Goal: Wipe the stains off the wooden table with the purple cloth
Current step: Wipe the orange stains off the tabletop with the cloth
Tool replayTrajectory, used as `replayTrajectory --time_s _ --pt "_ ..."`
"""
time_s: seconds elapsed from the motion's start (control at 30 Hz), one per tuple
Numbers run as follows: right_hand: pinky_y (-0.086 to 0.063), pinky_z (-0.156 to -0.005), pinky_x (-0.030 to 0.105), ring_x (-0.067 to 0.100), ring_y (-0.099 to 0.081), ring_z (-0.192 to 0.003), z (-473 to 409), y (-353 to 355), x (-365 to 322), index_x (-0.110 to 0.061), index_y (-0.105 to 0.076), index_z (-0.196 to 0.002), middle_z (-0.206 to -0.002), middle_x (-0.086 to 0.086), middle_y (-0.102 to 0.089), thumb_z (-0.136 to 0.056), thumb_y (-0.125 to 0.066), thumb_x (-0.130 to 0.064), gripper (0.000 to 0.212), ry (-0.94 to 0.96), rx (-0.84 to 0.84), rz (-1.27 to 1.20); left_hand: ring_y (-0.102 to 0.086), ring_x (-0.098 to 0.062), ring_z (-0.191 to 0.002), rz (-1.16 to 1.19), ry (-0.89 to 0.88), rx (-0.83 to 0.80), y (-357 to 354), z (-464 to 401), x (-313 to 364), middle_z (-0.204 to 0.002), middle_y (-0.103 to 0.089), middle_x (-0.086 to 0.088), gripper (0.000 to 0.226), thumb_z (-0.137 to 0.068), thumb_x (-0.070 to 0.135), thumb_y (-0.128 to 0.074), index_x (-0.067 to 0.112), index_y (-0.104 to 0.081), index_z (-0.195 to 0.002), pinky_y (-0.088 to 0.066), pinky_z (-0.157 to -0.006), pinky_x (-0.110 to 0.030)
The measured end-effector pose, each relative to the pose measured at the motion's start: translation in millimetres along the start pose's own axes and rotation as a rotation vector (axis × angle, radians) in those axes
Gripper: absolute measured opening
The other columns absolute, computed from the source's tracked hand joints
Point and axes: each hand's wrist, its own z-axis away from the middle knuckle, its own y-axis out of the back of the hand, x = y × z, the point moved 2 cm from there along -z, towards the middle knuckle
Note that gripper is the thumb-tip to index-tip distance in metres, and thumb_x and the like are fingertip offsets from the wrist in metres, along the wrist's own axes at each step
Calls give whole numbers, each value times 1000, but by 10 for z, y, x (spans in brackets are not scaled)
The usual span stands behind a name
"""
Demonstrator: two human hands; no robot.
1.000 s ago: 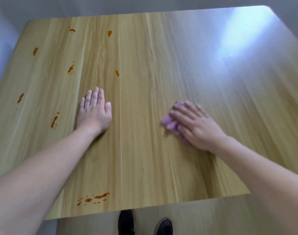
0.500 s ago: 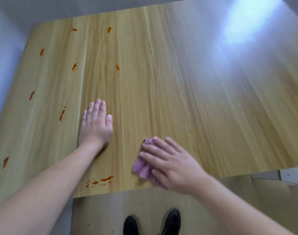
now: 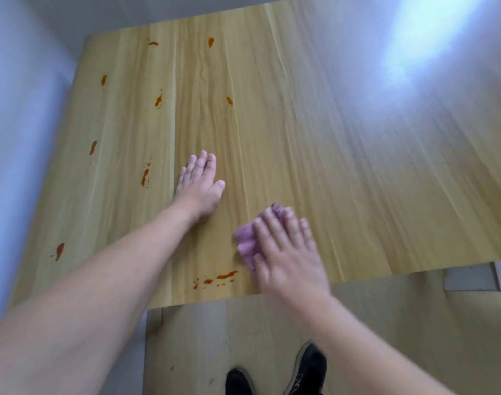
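The wooden table (image 3: 329,138) fills most of the head view. My right hand (image 3: 286,252) presses flat on the purple cloth (image 3: 247,243) near the table's front edge, fingers spread over it and blurred. Just left of the cloth, at the front edge, lies an orange-red stain streak (image 3: 225,276) with small drops. My left hand (image 3: 199,186) rests flat on the table with nothing under it. Several more orange stains dot the left half: one beside the left hand (image 3: 144,176), one at the left edge (image 3: 59,250), others farther back (image 3: 158,101).
The table's front edge runs just below my right hand, and the left edge is close to a pale wall. Below are the wooden floor and my two black shoes (image 3: 275,374). A white object (image 3: 471,277) lies on the floor at right. Glare covers the far right tabletop.
My right hand has slid the cloth from mid-table toward the front edge and leftward, close to the front stain. The left hand stayed flat in place. The view shifted toward the front edge.
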Motion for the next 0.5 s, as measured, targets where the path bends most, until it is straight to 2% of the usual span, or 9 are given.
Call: replayTrajectory --time_s 0.07,0.13,0.27,0.33,0.4,0.5 --pt "-18 -114 50 31 -17 -146 241 -174 -584 -16 -44 -144 -154 4 -34 -91 -41 -39 57 93 -35 -57 6 -17 -147 93 -80 -51 129 62 -78 -161 1 -2 57 -100 22 -33 14 -12 -152 6 -116 -28" --pt "-19 -113 49 30 -18 -146 360 -284 -929 -17 -44 -144 -154 3 -34 -90 -43 -37 57 150 -112 -75 -3 -17 -147 183 -128 -62 250 163 -174 -160 -10 -5 51 -100 13 -34 8 -24 -149 0 -115 -23" --pt "-16 -113 48 25 -24 -145 184 -213 -722 -23 -44 -144 -153 0 -37 -92 -35 -42 56 209 -111 -16 -18 -14 -145 129 -189 -72 380 436 -506 -157 -23 -4 47 -98 9 -37 6 -36 -145 -7 -114 -19" --pt "-7 -117 47 24 -11 -147 -9 -73 -322 -26 -32 -149 -158 -1 -25 -91 -21 -47 62 43 -84 31 -18 -13 -145 69 -210 -86 423 582 -716 -157 -23 -1 48 -97 8 -36 9 -35 -145 -7 -114 -19" --pt "1 -119 46 23 2 -148 -191 52 140 -28 -17 -153 -162 -3 -9 -90 -10 -49 67 -228 -87 70 -17 -11 -145 61 -209 -96 415 700 -797 -158 -20 3 50 -97 7 -33 11 -34 -147 -6 -112 -17" --pt "4 -118 47 30 6 -148 -330 9 7 -21 -13 -154 -162 3 -3 -95 -13 -46 65 -446 -46 86 -9 -8 -146 48 -222 -128 387 850 -922 -159 -12 7 58 -93 -1 -29 14 -27 -150 -1 -110 -15"
